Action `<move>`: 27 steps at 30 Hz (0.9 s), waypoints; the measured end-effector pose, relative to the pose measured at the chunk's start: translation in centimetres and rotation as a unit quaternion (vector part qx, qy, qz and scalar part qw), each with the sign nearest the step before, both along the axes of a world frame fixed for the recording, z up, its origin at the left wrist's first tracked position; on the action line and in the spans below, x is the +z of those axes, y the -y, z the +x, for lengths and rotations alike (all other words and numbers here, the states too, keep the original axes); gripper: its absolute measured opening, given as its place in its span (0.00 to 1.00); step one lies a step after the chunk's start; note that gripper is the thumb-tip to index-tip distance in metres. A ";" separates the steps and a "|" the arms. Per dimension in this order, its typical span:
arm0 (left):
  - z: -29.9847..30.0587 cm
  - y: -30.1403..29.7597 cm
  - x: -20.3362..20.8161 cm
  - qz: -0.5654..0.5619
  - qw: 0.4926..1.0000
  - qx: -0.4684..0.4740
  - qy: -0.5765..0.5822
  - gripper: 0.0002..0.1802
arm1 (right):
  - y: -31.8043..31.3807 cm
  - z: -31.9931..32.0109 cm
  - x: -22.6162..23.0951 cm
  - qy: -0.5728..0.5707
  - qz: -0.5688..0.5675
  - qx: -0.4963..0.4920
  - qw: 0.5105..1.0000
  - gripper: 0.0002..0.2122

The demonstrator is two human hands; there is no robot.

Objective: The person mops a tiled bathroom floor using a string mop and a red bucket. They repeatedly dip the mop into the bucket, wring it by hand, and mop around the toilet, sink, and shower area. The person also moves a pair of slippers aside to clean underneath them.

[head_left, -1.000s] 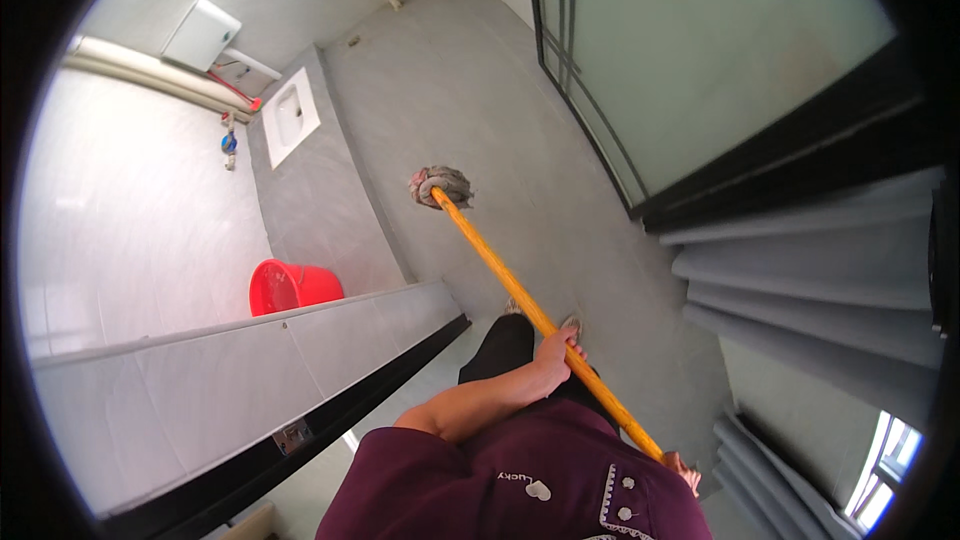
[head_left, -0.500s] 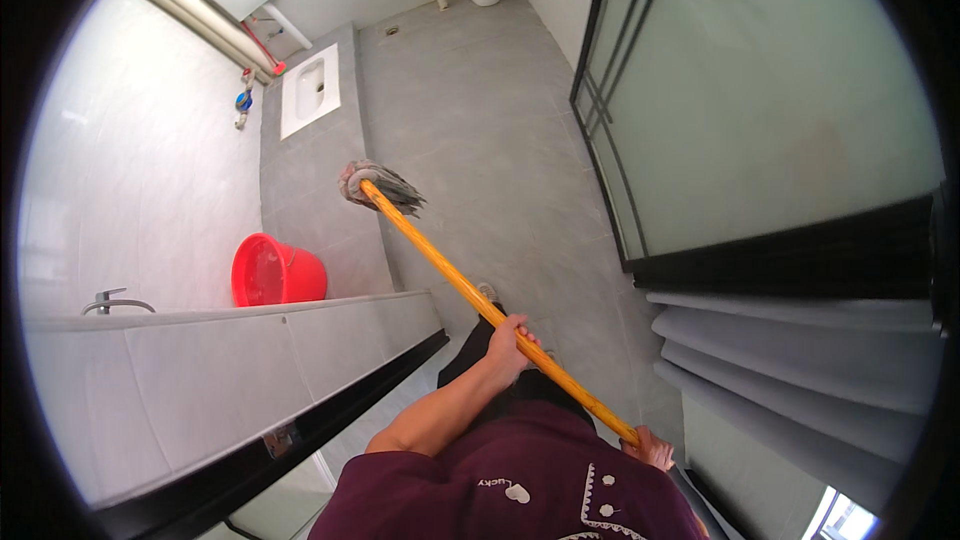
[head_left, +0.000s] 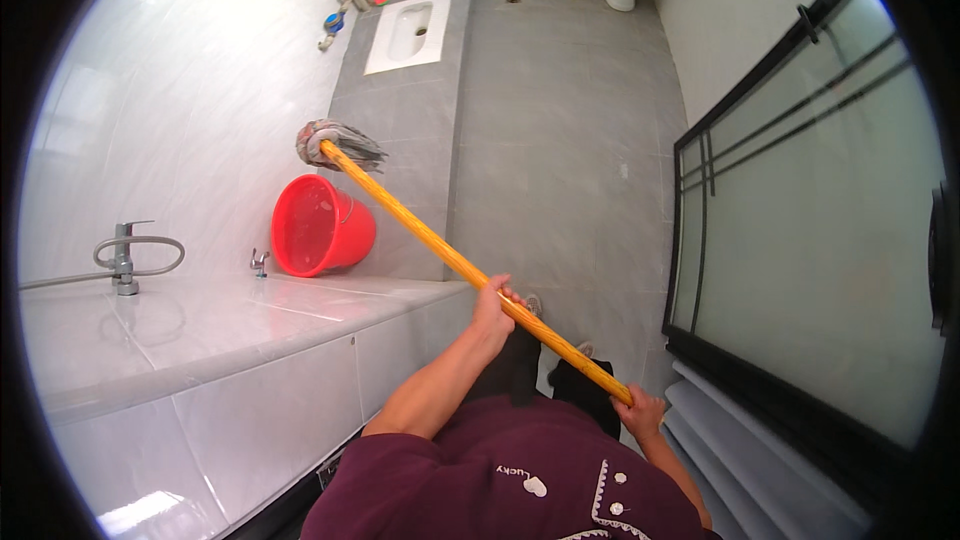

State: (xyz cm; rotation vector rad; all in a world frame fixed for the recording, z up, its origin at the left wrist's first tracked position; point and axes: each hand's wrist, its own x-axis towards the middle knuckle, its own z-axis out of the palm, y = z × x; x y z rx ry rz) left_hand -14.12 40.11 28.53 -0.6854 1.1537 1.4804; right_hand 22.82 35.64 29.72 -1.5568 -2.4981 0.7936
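Note:
Both my hands grip a mop with a long yellow wooden handle (head_left: 415,226). My left hand (head_left: 495,305) is wrapped round the shaft near its middle. Close to the handle's upper end, my right hand (head_left: 640,410) is closed on it. The grey, stringy mop head (head_left: 345,146) points away to the far left, over the raised tiled step. Just nearer than the mop head stands a red bucket (head_left: 345,230) with a wire handle. How much the bucket holds I cannot tell.
A white squat toilet (head_left: 408,32) is set into the raised step at the back. A tiled ledge (head_left: 250,325) with a tap (head_left: 123,258) runs along the left. On the right are a black-framed frosted glass door (head_left: 800,210) and a grey curtain (head_left: 720,450). Grey floor tiles (head_left: 560,140) lie between.
The mop head has swung left from above the step's edge toward the bucket. My view has turned, so the toilet and bucket sit further right. Both hands keep their grip.

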 end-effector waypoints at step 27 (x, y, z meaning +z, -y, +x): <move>-22.5 2.9 -5.6 -0.071 0.956 0.282 -0.022 0.21 | -12.2 -24.8 9.2 0.064 -0.035 0.272 0.959 0.16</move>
